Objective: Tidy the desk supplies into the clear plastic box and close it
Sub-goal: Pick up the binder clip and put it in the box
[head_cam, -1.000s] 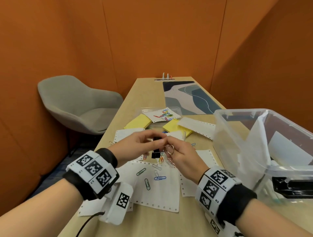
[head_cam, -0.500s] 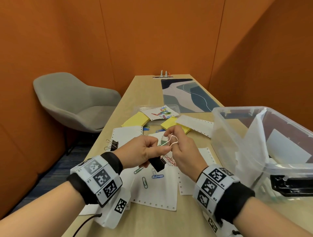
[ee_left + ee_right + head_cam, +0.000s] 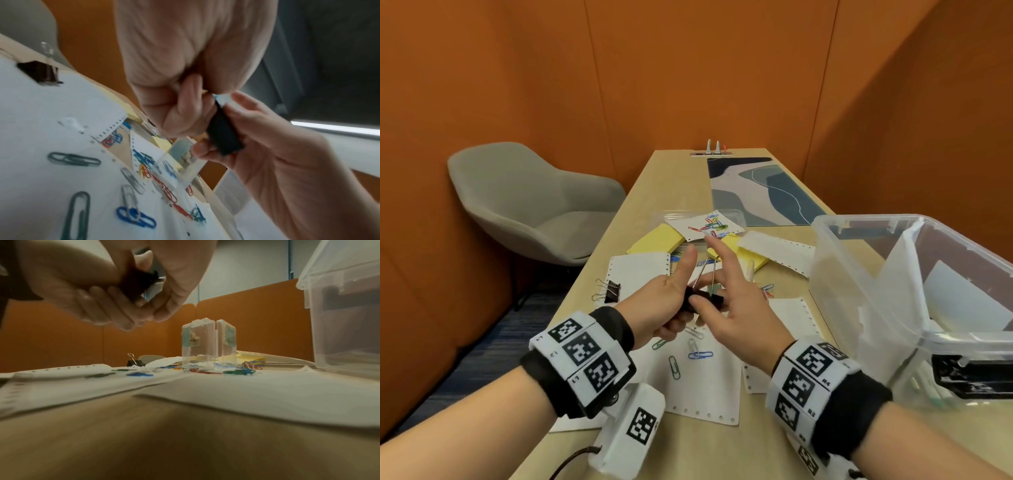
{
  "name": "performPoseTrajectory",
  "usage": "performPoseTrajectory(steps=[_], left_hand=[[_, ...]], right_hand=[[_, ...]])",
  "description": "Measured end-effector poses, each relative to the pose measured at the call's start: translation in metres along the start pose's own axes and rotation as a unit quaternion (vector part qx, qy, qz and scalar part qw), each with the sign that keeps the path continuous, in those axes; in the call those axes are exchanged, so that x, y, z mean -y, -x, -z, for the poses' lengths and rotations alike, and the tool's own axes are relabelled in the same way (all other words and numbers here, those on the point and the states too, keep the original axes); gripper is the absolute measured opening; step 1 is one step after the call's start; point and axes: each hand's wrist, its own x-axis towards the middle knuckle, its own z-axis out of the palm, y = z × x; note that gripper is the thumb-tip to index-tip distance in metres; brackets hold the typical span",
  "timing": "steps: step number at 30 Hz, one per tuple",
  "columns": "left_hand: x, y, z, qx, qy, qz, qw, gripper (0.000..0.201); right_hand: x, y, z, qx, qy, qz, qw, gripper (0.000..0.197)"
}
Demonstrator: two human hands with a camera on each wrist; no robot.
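Observation:
I hold a black binder clip [image 3: 705, 298] above the paper sheets, between both hands. Its two wire handles stand upward. My left hand [image 3: 674, 303] has its fingers curled round the clip's left side and its thumb stuck up. My right hand [image 3: 717, 308] pinches the clip body with thumb and lower fingers, index finger straight. In the left wrist view the clip [image 3: 224, 136] sits between both hands' fingers. The clear plastic box [image 3: 866, 274] stands open at the right with paper inside. Several coloured paper clips [image 3: 698, 354] lie on white perforated sheets [image 3: 709, 387] below my hands.
A second black binder clip [image 3: 611, 291] lies left of the sheets. Yellow sticky-note pads [image 3: 655, 240] and more paper clips [image 3: 714, 224] lie farther back. A small clear case [image 3: 207, 344] stands open on the desk. A grey chair [image 3: 534, 202] stands left of the desk, a patterned mat [image 3: 763, 192] at the far end.
My right hand has gone from pinching a wire handle to pinching the clip body. The handles now stand upright, my left thumb has straightened upward, and the clip has turned.

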Motion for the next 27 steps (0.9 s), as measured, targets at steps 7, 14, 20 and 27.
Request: performPoseTrajectory(steps=[7, 14, 20, 27], left_hand=[[0.013, -0.035, 0.071, -0.294, -0.356, -0.006, 0.887, 0.030], [0.044, -0.046, 0.103, -0.240, -0.408, 0.071, 0.878, 0.019], [0.017, -0.029, 0.098, -0.199, 0.005, 0.010, 0.980, 0.011], [-0.005, -0.011, 0.056, 0.055, 0.184, 0.020, 0.981, 0.025]], right_hand=[[-0.008, -0.007, 0.001, -0.023, 0.114, -0.006, 0.993, 0.029], [-0.012, -0.011, 0.002, -0.020, 0.128, -0.077, 0.989, 0.041], [-0.011, -0.010, 0.001, -0.042, 0.112, -0.089, 0.989, 0.033], [-0.004, -0.006, 0.001, 0.000, 0.034, -0.039, 0.999, 0.031]])
